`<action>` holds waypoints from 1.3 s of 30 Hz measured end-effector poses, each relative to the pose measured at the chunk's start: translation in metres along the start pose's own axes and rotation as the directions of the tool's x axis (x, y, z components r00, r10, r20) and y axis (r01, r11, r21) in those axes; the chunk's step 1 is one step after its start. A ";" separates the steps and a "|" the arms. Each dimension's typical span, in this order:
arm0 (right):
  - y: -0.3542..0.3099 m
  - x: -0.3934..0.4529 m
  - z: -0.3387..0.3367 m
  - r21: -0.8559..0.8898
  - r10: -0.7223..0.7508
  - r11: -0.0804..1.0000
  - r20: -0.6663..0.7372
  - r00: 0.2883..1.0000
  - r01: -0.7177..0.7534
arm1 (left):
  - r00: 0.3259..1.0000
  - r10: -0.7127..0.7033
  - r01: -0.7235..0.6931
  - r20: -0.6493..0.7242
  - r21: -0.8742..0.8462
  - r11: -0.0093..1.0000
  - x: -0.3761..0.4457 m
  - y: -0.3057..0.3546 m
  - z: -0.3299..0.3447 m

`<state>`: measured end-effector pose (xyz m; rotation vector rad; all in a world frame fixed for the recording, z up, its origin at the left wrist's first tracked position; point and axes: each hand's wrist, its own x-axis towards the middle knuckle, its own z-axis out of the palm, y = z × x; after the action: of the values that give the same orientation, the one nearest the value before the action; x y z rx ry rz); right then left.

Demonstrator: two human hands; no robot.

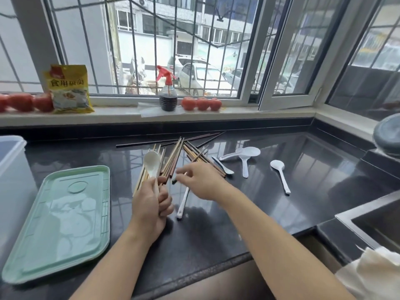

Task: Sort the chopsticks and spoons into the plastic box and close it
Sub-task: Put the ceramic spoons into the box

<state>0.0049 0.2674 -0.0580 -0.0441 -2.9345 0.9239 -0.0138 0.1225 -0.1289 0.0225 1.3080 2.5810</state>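
My left hand (151, 204) grips a white spoon (151, 161) together with a bundle of wooden chopsticks (171, 159), held upright over the dark counter. My right hand (201, 180) reaches left and pinches the end of a thin chopstick (198, 158) beside that bundle. More chopsticks (194, 151) lie fanned on the counter behind my hands. A white handle (183, 202) lies under my right hand. A rice paddle (247, 154), a small spoon (223, 165) and a white spoon (280, 174) lie to the right. The green lid (60, 217) rests at the left, the clear plastic box (10, 152) at the far left edge.
On the window sill stand a yellow food packet (69, 89), a spray bottle (167, 94) and rows of tomatoes (201, 103). A sink (378, 221) sits at the right with a white cloth (372, 271) near it. A grey pot (387, 133) stands at the far right.
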 end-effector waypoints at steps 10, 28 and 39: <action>0.119 0.026 -0.019 -0.305 0.430 0.777 -0.383 0.818 -0.551 | 1.000 0.011 -0.010 0.030 -0.020 1.000 0.002 0.000 0.000; 0.004 -0.029 -0.047 0.043 -0.278 0.939 -0.486 0.829 0.340 | 0.964 -0.161 0.147 0.212 0.080 0.986 -0.030 0.008 0.003; -0.086 -0.038 0.005 -0.169 -0.408 0.909 -0.539 0.737 0.380 | 0.972 -0.134 0.067 0.193 0.317 0.946 -0.106 0.082 -0.003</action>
<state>0.0416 0.1926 -0.0151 0.2538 -2.2751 0.6299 0.0707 0.0498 -0.0557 0.2727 1.5684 2.1953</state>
